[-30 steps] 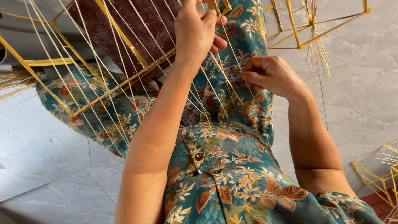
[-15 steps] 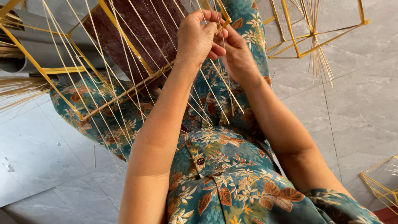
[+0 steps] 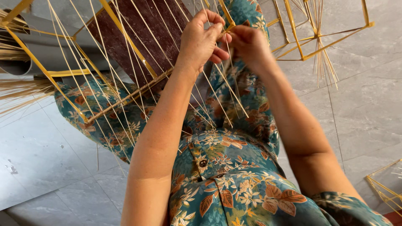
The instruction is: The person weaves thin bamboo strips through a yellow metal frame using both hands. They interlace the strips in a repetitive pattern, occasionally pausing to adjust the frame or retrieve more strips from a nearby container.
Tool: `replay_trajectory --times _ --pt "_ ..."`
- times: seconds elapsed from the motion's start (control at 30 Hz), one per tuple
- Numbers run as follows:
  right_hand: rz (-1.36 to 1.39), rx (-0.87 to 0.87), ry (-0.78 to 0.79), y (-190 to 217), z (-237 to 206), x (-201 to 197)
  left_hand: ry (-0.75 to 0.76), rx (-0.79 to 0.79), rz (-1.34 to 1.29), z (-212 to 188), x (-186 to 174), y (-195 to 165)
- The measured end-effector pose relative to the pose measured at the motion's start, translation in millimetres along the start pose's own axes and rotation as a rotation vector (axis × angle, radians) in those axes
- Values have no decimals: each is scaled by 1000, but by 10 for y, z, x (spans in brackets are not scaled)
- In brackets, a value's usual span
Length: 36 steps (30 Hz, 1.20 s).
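A yellow bamboo frame (image 3: 46, 73) strung with several thin pale sticks (image 3: 138, 83) rests across my lap, over a dark brown board (image 3: 142, 37). My left hand (image 3: 201, 39) grips the frame's yellow bar near its upper corner, fingers curled around it. Close beside it, my right hand (image 3: 249, 42) pinches a thin stick at the same corner. The two hands almost touch. My legs and body are covered in teal floral cloth (image 3: 234, 167).
A finished yellow frame (image 3: 335, 31) with a bundle of sticks lies on the grey tiled floor at the upper right. Another frame's corner (image 3: 383, 188) shows at the lower right. Loose straw-coloured sticks (image 3: 21, 90) and a grey pipe (image 3: 16, 67) lie at the left.
My right hand has moved from my right knee up and left to the frame's corner beside my left hand. The left hand has kept its hold on the frame.
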State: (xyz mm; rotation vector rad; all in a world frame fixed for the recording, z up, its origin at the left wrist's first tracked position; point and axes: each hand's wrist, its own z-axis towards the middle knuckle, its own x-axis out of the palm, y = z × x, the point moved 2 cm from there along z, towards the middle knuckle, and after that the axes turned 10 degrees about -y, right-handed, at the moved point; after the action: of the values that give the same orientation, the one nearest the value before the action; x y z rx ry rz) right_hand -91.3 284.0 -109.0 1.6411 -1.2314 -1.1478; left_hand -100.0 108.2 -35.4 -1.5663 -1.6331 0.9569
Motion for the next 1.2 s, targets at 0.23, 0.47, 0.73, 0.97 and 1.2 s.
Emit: replay_trajectory --times 0.23,0.47,0.73,0.97,1.2 --pt "-407 -114 211 695 0 -618 48 49 -28 -85 64 -4" --pt "-27 83 204 1020 -41 -762 -43 283 54 -177 74 8" --pt "-26 31 183 985 503 -270 -166 437 87 -274 157 3" --pt "328 50 183 722 451 -444 -154 205 209 -241 179 -79" --pt "-181 -97 12 648 -175 -465 31 41 148 -7 64 -75"
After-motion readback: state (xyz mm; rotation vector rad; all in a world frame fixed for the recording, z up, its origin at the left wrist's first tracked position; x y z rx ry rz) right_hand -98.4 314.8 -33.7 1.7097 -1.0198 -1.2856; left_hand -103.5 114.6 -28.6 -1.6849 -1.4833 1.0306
